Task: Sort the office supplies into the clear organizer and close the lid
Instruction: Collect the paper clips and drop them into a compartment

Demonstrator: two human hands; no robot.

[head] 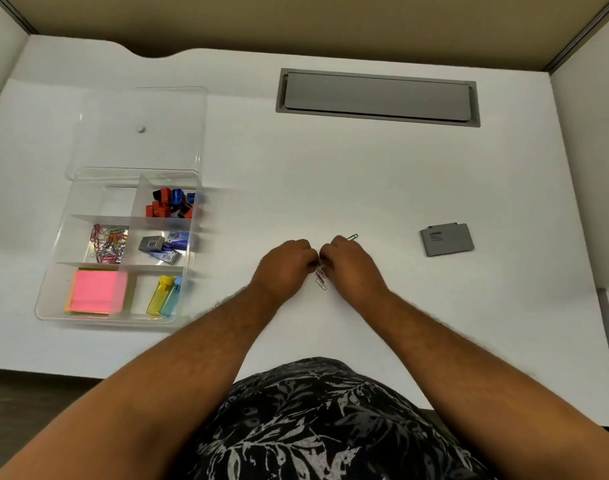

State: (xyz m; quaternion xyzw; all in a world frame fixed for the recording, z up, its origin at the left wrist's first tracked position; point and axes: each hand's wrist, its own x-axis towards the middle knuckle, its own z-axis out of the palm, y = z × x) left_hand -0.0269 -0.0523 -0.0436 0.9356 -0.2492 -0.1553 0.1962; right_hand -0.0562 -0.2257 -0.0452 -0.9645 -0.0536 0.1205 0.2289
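The clear organizer (50, 303) lies at the left of the white desk, its lid (140, 109) swung open behind it. Its compartments hold coloured paper clips (107, 243), red, blue and black binder clips (169, 202), small staple boxes (162, 245), pink sticky notes (95, 291) and two highlighters (164, 295). At mid-desk my left hand (284, 266) and my right hand (348, 263) meet, fingers pinched together on a small bunch of loose paper clips (320, 277) that dangles between them. A green paper clip (352, 236) lies just beyond my right hand.
A grey box (447, 240) lies to the right on the desk. A grey cable hatch (377, 97) is set into the desk at the back. Partition walls stand on the left, back and right.
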